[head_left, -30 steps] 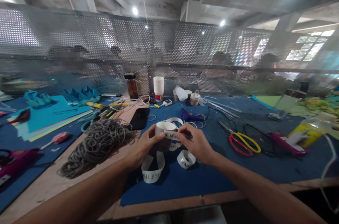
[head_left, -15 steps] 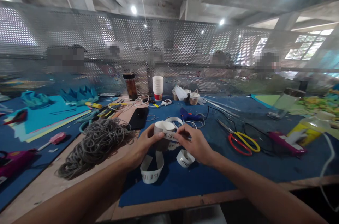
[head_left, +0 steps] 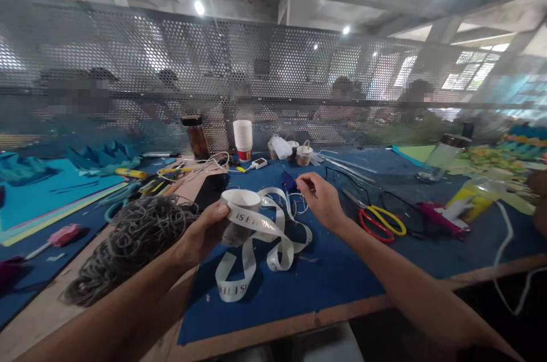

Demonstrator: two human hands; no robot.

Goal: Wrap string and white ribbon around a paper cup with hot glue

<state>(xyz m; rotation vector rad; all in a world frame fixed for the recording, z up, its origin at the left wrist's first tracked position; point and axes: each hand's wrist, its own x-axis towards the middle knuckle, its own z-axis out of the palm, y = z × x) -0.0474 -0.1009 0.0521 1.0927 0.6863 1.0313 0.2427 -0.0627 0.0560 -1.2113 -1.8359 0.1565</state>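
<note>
My left hand [head_left: 200,232] grips a paper cup [head_left: 239,219] wrapped with a white printed ribbon [head_left: 260,236], held above the blue mat [head_left: 325,276]. The ribbon's loose loops trail down onto the mat in front of the cup. My right hand [head_left: 321,200] has left the cup and reaches forward over the mat, fingers pinched together beside a blue glue gun [head_left: 289,183] and thin wire loops. What the pinched fingers hold, if anything, is too small to see.
Red-and-yellow scissors [head_left: 382,222] lie right of my right hand. A tangle of grey cord [head_left: 128,239] sits at the left. A stack of paper cups [head_left: 243,138], a dark jar [head_left: 195,137] and small baskets stand at the back before a perforated metal screen; people sit behind it.
My right hand let go of the ribbon on the cup and moved forward toward the glue gun. My left hand lifted the cup slightly and the ribbon unwound into longer loops. The view shifted right.
</note>
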